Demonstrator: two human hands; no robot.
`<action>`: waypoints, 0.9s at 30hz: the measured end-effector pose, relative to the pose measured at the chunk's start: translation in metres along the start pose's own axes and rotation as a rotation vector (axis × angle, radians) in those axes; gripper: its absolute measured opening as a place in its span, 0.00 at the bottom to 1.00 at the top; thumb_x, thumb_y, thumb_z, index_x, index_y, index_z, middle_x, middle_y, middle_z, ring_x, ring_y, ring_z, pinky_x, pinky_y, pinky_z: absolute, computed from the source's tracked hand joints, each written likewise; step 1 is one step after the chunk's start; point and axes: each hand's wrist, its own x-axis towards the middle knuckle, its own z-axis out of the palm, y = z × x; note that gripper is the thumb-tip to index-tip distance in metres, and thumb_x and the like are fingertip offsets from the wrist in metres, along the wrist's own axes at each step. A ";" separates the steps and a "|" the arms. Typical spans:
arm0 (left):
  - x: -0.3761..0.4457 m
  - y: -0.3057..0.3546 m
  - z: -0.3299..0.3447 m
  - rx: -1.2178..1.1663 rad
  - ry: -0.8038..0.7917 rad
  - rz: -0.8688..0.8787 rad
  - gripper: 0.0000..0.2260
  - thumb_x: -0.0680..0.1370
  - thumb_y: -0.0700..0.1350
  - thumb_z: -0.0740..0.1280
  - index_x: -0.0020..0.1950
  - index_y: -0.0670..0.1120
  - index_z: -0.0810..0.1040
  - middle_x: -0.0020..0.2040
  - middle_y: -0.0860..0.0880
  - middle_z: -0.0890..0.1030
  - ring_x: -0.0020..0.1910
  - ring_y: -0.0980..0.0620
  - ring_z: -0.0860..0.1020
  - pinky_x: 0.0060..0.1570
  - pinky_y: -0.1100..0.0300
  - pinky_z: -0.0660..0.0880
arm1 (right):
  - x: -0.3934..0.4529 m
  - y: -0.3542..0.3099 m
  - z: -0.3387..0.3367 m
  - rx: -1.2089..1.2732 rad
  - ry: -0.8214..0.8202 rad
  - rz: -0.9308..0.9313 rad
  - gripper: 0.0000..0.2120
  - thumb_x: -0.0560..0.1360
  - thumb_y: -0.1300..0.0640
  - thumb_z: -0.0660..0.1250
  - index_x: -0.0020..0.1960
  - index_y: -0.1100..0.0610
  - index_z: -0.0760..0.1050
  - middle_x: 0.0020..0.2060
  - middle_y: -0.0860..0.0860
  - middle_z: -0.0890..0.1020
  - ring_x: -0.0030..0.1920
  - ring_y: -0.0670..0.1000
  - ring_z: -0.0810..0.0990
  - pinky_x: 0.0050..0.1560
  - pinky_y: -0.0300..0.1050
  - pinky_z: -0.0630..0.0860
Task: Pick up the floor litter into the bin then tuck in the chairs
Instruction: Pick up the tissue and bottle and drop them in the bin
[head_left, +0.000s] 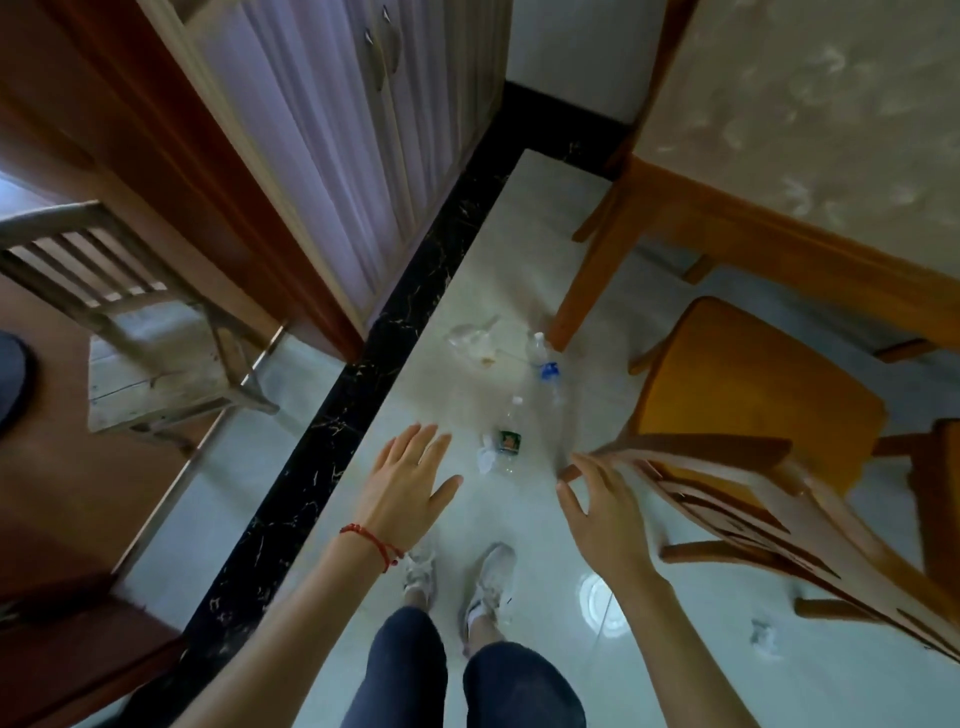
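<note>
Litter lies on the pale tile floor ahead of my feet. A clear bottle with a green label (508, 439) lies beside a crumpled white paper (487, 457). Farther off are a clear bottle with a blue label (546, 364) and a crumpled clear plastic wrapper (475, 338). Another white paper scrap (763, 635) lies at the right under the chair. My left hand (405, 480) hovers open above the floor, left of the green-label bottle. My right hand (602, 512) is open, fingers spread, touching the top rail of an orange wooden chair (753, 395). No bin is in view.
A wooden table (810, 145) with a patterned cloth stands at the right, one leg near the blue-label bottle. A cabinet (332, 156) lines the left side behind a black floor border. A grey wooden chair (135, 332) stands at far left. A round white lid (597, 600) lies by my right foot.
</note>
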 end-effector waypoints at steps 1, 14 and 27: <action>0.009 -0.004 0.006 -0.008 -0.006 -0.002 0.33 0.73 0.62 0.45 0.69 0.43 0.66 0.70 0.43 0.69 0.71 0.43 0.63 0.69 0.49 0.59 | 0.008 0.004 0.008 0.012 -0.006 0.013 0.20 0.76 0.51 0.63 0.65 0.58 0.70 0.62 0.56 0.76 0.61 0.54 0.75 0.58 0.41 0.71; 0.125 -0.062 0.130 -0.093 -0.177 -0.027 0.29 0.77 0.62 0.48 0.73 0.47 0.56 0.75 0.48 0.59 0.74 0.50 0.54 0.71 0.55 0.52 | 0.113 0.079 0.129 0.101 0.000 0.142 0.19 0.75 0.52 0.64 0.64 0.57 0.71 0.61 0.56 0.77 0.62 0.56 0.75 0.61 0.45 0.71; 0.238 -0.105 0.343 -0.332 -0.201 -0.200 0.23 0.79 0.54 0.56 0.72 0.47 0.60 0.72 0.47 0.64 0.71 0.49 0.60 0.67 0.57 0.60 | 0.233 0.183 0.285 0.203 0.010 0.195 0.20 0.77 0.51 0.61 0.67 0.56 0.68 0.65 0.54 0.73 0.66 0.54 0.71 0.62 0.41 0.66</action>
